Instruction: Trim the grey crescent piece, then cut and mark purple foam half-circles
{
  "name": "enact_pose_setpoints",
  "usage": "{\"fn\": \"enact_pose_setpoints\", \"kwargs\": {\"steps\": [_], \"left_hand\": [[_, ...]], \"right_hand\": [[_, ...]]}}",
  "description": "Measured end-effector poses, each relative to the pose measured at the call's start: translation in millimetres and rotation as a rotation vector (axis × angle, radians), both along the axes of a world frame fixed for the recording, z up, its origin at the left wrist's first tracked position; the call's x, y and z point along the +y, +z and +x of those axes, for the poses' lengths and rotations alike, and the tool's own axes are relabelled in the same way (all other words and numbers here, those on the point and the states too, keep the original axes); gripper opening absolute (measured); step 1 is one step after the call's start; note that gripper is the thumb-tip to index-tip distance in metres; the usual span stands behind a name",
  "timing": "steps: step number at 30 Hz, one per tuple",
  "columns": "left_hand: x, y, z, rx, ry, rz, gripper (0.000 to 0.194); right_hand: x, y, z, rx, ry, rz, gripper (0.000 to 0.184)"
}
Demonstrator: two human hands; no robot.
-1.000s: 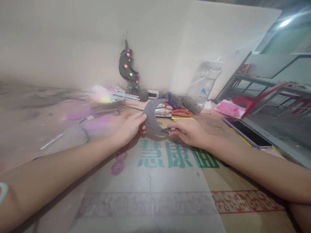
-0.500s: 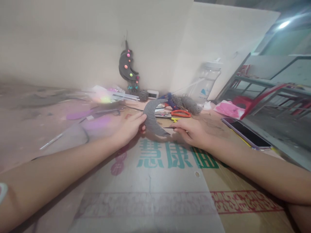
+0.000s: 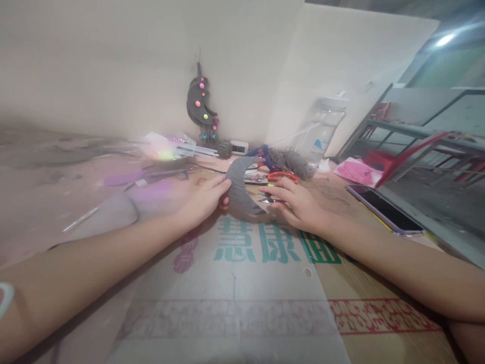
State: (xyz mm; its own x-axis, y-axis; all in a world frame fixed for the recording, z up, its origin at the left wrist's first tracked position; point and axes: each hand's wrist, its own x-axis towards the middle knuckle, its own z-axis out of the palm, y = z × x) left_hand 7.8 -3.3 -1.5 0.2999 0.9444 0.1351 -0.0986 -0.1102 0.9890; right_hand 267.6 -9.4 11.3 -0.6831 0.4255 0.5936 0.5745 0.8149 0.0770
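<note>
My left hand pinches the outer left edge of a grey crescent that looks wrapped in yarn. The crescent stands tilted above the cardboard, its opening to the right. By its lower tip is my right hand, index finger stretched forward and thumb below. A small pointed metal tool shows between those fingers; its handle is hidden in the hand, and I cannot tell its exact kind. Just behind lie scissors with red-orange handles.
Grey yarn and a clear bottle stand behind. A decorated crescent ornament hangs on the wall. The phone lies at the right, a pink packet beyond it. Plastic bags and straws are at the left.
The fingers of my right hand have spread, with the index finger reaching toward the crescent. The tool has turned, and its tip now looks wider and shinier. My left hand keeps its hold.
</note>
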Motion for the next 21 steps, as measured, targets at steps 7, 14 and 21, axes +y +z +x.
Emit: {"fn": "enact_pose_setpoints", "kwargs": {"steps": [7,14,21], "left_hand": [[0.4,-0.4,0.3,0.07,0.01,0.001,0.022],[2.3,-1.5,-1.8,0.135,-0.023,0.059,0.024],[4.4,-4.1,-4.0,0.166,-0.062,0.088,0.023]], "right_hand": [[0.3,1.8,-5.6,-0.039,0.039,-0.005,0.037],[-0.1,0.3,-7.6,-0.046,0.01,-0.038,0.028],[0.8,-1.7,-9.5,-0.061,0.029,0.089,0.022]]}}
